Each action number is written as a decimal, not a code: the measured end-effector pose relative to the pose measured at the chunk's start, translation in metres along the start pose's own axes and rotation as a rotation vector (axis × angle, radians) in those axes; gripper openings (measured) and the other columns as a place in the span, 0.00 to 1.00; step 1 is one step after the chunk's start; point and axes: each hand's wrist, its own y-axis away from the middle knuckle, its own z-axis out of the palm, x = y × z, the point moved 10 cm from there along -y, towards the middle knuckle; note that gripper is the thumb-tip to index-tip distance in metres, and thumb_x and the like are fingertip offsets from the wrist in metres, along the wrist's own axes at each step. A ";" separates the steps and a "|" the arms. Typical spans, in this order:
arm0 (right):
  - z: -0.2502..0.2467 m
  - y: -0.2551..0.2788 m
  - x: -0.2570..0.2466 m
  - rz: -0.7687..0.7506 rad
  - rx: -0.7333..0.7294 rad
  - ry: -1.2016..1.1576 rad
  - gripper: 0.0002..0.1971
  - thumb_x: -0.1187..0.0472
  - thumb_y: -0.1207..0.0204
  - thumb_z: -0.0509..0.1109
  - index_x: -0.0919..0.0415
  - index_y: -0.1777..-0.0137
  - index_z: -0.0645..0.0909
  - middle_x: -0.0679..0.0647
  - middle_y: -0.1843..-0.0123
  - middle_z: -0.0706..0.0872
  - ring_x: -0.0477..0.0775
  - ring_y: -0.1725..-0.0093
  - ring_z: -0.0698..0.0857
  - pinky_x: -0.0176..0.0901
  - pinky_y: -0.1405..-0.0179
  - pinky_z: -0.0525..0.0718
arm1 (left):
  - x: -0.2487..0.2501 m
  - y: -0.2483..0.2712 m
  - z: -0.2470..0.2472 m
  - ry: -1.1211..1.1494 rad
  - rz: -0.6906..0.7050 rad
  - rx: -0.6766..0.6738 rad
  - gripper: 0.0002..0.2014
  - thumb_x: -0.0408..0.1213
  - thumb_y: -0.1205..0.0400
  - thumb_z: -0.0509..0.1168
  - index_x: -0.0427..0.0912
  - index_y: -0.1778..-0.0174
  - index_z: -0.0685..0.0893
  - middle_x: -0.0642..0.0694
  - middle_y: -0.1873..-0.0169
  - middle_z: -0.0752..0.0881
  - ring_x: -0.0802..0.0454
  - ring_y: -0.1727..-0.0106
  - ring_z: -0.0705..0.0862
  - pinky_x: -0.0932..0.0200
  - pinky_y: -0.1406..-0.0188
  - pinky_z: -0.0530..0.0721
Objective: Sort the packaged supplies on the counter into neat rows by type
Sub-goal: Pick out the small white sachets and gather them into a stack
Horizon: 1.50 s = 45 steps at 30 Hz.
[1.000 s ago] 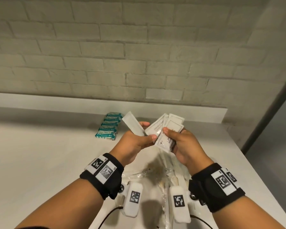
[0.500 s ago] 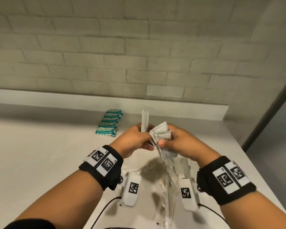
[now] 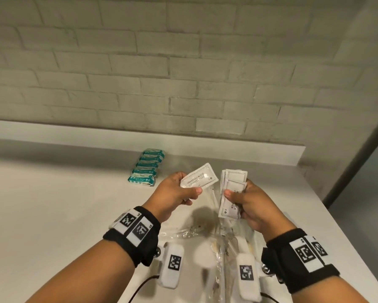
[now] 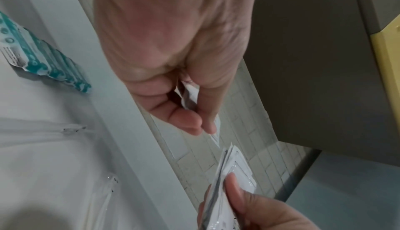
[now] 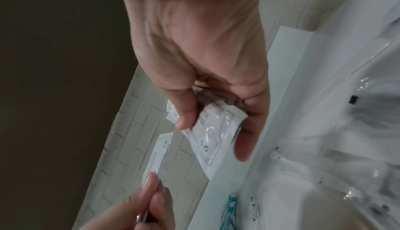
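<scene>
My left hand (image 3: 181,191) pinches one white shampoo sachet (image 3: 200,181) between thumb and fingers, held above the counter. Just to its right, my right hand (image 3: 247,204) grips a fanned stack of white sachets (image 3: 231,193), thumb on the front one. In the left wrist view the single sachet (image 4: 190,100) shows edge-on between the fingers, with the stack (image 4: 225,179) below it. The right wrist view shows the stack (image 5: 214,131) in my right hand and the single sachet (image 5: 158,156) lower left. A row of teal packets (image 3: 147,167) lies at the back of the white counter (image 3: 52,215).
Clear plastic-wrapped items (image 3: 218,241) lie in a loose pile on the counter under my hands. A raised ledge and brick wall (image 3: 183,84) close off the back. The counter's right edge (image 3: 327,219) drops off to the floor.
My hands have parted: the left one has drawn a single sachet out to the left and turned it flat, while the right keeps the stack, now held more upright.
</scene>
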 end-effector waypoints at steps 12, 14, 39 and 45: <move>0.048 0.024 -0.036 -0.064 -0.368 0.304 0.17 0.72 0.22 0.68 0.60 0.35 0.79 0.58 0.48 0.90 0.53 0.52 0.89 0.47 0.50 0.86 | 0.025 0.001 0.015 -0.137 0.142 -0.100 0.18 0.30 0.22 0.72 0.44 0.38 0.78 0.42 0.60 0.89 0.52 0.65 0.85 0.61 0.68 0.82; 0.061 0.022 -0.029 -0.045 -0.381 0.225 0.21 0.69 0.23 0.70 0.59 0.30 0.76 0.61 0.44 0.89 0.60 0.48 0.88 0.59 0.43 0.83 | 0.031 -0.002 0.010 0.043 0.163 -0.021 0.12 0.35 0.16 0.63 0.41 0.37 0.77 0.42 0.63 0.86 0.51 0.65 0.83 0.60 0.66 0.83; 0.101 0.034 -0.018 0.085 -0.378 -0.077 0.22 0.79 0.20 0.52 0.57 0.34 0.73 0.61 0.50 0.87 0.60 0.53 0.88 0.55 0.54 0.87 | -0.005 0.012 0.030 0.344 -0.089 -0.153 0.23 0.48 0.15 0.58 0.31 0.35 0.81 0.32 0.47 0.85 0.38 0.47 0.85 0.46 0.47 0.84; 0.085 0.030 -0.021 0.040 -0.295 -0.075 0.21 0.81 0.21 0.59 0.61 0.34 0.77 0.63 0.50 0.88 0.60 0.52 0.88 0.53 0.50 0.87 | -0.007 0.017 0.029 0.382 -0.088 -0.100 0.21 0.44 0.16 0.61 0.32 0.35 0.82 0.31 0.40 0.86 0.37 0.38 0.84 0.37 0.26 0.74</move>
